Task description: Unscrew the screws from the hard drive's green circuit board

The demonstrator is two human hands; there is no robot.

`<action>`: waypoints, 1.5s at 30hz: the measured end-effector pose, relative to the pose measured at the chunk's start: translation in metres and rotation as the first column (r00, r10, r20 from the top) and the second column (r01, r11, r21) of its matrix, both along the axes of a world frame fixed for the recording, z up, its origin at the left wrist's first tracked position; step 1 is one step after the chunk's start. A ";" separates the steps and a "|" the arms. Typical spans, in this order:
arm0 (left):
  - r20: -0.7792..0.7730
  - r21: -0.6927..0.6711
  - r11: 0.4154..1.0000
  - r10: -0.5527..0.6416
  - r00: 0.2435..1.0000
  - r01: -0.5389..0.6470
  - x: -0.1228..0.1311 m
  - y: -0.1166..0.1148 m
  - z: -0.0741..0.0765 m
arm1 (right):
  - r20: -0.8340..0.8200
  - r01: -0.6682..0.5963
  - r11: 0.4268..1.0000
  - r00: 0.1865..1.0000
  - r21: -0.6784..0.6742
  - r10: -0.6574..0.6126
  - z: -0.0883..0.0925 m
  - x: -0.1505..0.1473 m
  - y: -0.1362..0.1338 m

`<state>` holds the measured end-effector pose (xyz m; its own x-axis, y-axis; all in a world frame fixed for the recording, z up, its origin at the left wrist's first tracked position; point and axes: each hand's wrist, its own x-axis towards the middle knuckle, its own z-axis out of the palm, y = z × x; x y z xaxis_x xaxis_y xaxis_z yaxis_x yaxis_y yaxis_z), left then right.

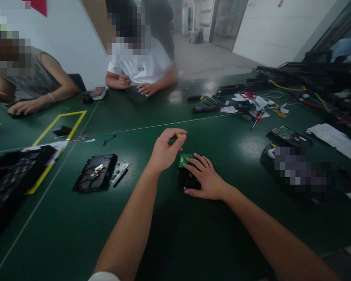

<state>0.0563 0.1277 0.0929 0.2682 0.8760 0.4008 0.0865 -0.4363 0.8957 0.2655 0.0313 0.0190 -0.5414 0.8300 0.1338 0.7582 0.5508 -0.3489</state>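
Observation:
In the head view a black hard drive (185, 180) with a green circuit board (183, 160) lies on the green table in front of me. My right hand (206, 177) rests over its right side, fingers spread, thumb at the near edge. Above the drive's far left corner my left hand (168, 147) is closed in a pinch. Between its thumb and forefinger shows a small yellow thing (179, 135); the fingers hide the rest of it, so I cannot tell its kind.
To the left lie another drive (95, 173) and a metal plate (119, 173). A black casing (17, 175) stands farther left. At right are a circuit-board part (288, 136), a white cloth (336, 141), a red screwdriver (257, 117) and cables (212, 100). Two people sit across the table.

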 end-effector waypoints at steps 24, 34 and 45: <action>0.021 -0.025 0.999 0.047 0.999 -0.046 0.001 0.002 -0.005 | 0.002 0.003 1.000 1.000 -0.008 -0.003 0.002 0.000 0.000; 0.091 -0.062 0.997 -0.043 0.995 0.049 0.004 0.002 -0.004 | -0.005 0.003 1.000 1.000 -0.003 -0.003 0.001 0.001 -0.001; 0.100 -0.037 0.994 0.102 0.990 -0.099 0.006 0.003 -0.007 | -0.004 0.006 1.000 1.000 -0.027 -0.006 0.004 0.000 0.000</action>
